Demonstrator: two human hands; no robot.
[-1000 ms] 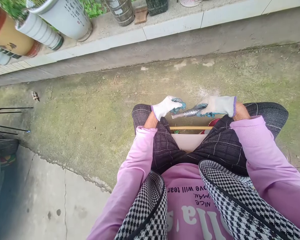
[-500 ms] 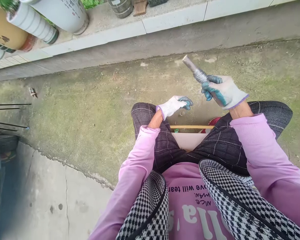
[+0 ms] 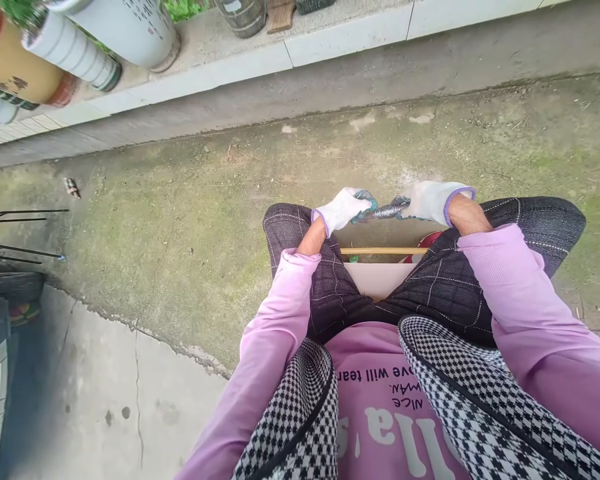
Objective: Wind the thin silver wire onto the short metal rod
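Note:
A short stick wound with silver wire [image 3: 387, 211] lies roughly level above my lap, between my two hands. My right hand [image 3: 427, 201], in a white glove with blue-green coated fingers, is closed around its right end. My left hand [image 3: 349, 208], gloved the same way, has its fingers curled around the other end. Both ends of the stick are hidden by the gloves. Just below the hands, a thin yellowish rod [image 3: 380, 251] spans the gap between my knees.
A tiled ledge [image 3: 350, 43] runs across the top, bearing potted plants such as a white pot [image 3: 130, 33]. Mossy ground [image 3: 195, 200] stretches in front. At left are thin chair legs [image 3: 30, 217] and a dark wheel [image 3: 5, 287].
My right hand has come down and left, turning the wire-wound stick from raised and slanted to nearly level. My left hand has closed on its free end.

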